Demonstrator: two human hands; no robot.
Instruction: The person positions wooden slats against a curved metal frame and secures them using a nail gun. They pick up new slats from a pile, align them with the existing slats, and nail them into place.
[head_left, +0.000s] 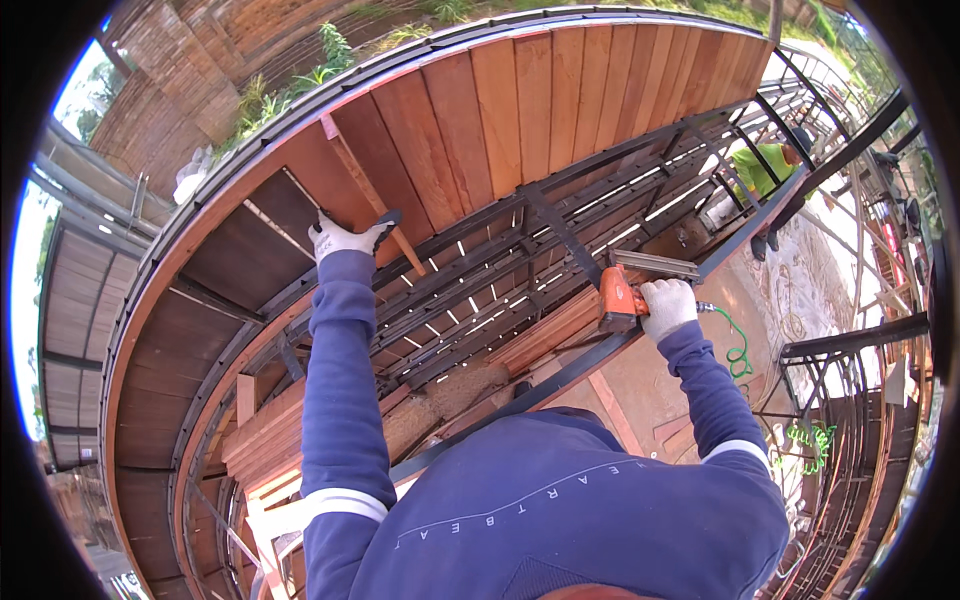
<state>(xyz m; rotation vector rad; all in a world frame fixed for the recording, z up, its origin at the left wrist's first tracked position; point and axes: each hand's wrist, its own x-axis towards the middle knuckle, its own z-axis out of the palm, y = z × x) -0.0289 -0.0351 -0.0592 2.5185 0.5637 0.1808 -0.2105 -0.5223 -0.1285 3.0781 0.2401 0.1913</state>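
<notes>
- Head view: nail gun (618, 294) is gripped by the right hand (668, 305), above a beam (562, 378).
- Left hand (345, 240) is spread at the planks (532, 110), its thumb laid over 1 strip (356, 178).

The right gloved hand (668, 306) hides the handle of the orange nail gun (618, 294). Whether the left gloved hand (348, 240) grips the wooden batten (362, 178) cannot be told. The left sleeve (340, 400) covers one end of the plank stack (268, 432). At its far right end, the metal frame (562, 232) partly hides a co-worker (771, 160); the picture's bottom edge cuts off the navy sweatshirt (580, 520)
</notes>
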